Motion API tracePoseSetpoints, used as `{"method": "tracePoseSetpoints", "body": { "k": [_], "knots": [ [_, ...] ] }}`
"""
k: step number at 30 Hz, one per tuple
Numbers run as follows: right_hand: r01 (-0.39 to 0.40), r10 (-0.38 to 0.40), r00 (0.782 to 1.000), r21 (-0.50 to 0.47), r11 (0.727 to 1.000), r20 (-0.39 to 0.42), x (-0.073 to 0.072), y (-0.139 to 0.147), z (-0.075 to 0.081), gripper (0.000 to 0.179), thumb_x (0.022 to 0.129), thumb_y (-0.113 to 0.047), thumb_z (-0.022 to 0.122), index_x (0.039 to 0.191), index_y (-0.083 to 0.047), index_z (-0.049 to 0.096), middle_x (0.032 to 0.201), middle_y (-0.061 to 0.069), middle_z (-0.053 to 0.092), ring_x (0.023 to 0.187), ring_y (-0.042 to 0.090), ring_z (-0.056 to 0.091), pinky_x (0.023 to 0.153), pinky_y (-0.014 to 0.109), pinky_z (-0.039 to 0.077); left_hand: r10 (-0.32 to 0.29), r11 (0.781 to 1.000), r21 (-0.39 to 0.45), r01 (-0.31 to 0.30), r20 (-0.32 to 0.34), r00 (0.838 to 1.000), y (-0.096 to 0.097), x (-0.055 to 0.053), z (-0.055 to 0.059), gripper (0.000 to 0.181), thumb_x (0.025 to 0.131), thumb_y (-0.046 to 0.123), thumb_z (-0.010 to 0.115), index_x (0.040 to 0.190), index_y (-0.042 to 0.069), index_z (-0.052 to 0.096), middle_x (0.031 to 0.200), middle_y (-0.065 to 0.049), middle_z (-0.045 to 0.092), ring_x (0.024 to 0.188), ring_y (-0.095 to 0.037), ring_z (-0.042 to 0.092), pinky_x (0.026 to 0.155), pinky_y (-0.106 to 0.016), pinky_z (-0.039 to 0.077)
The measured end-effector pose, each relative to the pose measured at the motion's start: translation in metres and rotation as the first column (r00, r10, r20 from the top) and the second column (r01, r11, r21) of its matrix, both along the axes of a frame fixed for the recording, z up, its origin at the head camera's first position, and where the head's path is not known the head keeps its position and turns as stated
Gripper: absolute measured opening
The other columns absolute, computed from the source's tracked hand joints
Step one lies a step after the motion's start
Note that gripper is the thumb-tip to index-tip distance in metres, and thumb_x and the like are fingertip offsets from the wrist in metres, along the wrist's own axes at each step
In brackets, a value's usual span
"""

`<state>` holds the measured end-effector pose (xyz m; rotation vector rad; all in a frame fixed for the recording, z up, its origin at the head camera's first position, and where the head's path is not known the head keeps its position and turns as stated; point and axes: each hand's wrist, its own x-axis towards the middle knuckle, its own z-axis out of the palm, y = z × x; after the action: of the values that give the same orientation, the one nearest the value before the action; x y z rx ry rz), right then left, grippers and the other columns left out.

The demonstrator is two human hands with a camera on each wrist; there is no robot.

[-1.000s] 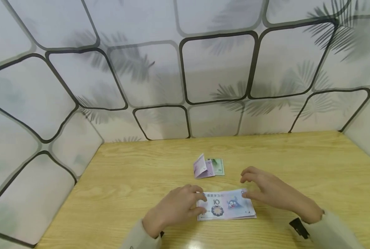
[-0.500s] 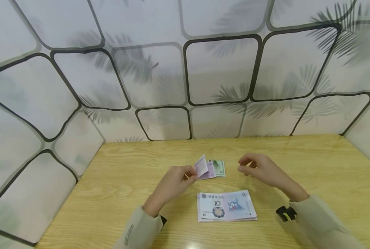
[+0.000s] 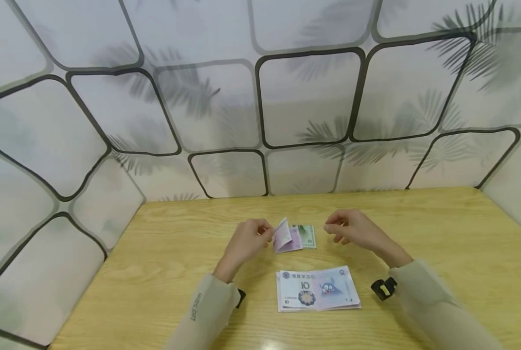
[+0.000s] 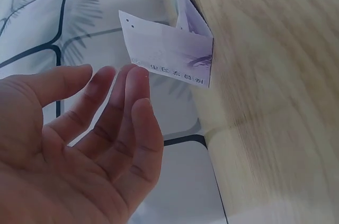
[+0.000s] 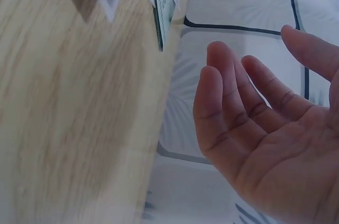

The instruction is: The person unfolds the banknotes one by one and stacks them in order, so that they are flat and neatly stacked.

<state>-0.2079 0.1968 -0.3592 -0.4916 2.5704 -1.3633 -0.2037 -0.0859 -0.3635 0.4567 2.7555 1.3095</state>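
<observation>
A folded purple play banknote [image 3: 282, 236] stands partly open on the table, one flap raised. It overlaps a green banknote [image 3: 308, 237] to its right. My left hand [image 3: 248, 239] hovers just left of the raised flap; in the left wrist view its fingers are loosely bent, thumb apart, with the purple note [image 4: 169, 52] just beyond the fingertips. Whether a fingertip touches the paper I cannot tell. My right hand [image 3: 352, 229] is held to the right of the green note, with fingers relaxed and nothing in them, as the right wrist view of the hand [image 5: 265, 128] confirms.
Nearer to me lies a flat stack of play banknotes [image 3: 317, 290], a 10 note on top. The wooden table [image 3: 190, 223] ends at a patterned cloth wall [image 3: 304, 170] behind and at the sides. A black wrist strap [image 3: 384, 288] sits at the right sleeve.
Both hands have left the banknote stack and moved away from me toward the small folded notes. Over the last half second, the right hand has come closer to the green note. The notes stay put.
</observation>
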Motion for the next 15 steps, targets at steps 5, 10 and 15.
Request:
{"method": "tracePoseSetpoints", "body": {
  "k": [5,10,15],
  "knots": [
    [-0.007,0.008,0.999,-0.013,1.0,0.031,-0.005,-0.004,0.0,0.03,0.103,-0.017,0.061,0.117,0.01,0.062,0.1,0.018,0.067,0.083,0.027,0.068,0.072,0.042,0.06,0.03,0.999,-0.012,-0.029,0.001,1.0,0.01,-0.009,0.004,0.022,0.103,0.014,0.061,0.092,-0.001,0.073,0.079,-0.012,0.07,0.065,-0.02,0.065,0.05,-0.021,0.04],
    [-0.015,0.016,0.999,-0.013,1.0,0.045,-0.011,-0.008,-0.003,0.029,0.103,-0.015,0.06,0.117,0.01,0.063,0.097,0.018,0.066,0.083,0.029,0.068,0.071,0.041,0.06,0.057,0.996,-0.064,-0.057,-0.006,0.998,0.018,-0.013,0.006,0.029,0.102,0.024,0.063,0.089,0.001,0.073,0.07,-0.007,0.066,0.057,-0.015,0.058,0.048,-0.021,0.036],
    [-0.016,0.016,0.999,-0.006,1.0,0.05,-0.014,-0.013,-0.005,0.03,0.103,-0.016,0.059,0.117,0.01,0.063,0.096,0.018,0.067,0.08,0.028,0.068,0.07,0.041,0.06,0.082,0.984,-0.159,-0.085,-0.022,0.996,0.026,-0.015,0.007,0.034,0.099,0.033,0.067,0.081,0.005,0.071,0.061,0.002,0.056,0.052,-0.009,0.044,0.045,-0.021,0.032]
  ]
}}
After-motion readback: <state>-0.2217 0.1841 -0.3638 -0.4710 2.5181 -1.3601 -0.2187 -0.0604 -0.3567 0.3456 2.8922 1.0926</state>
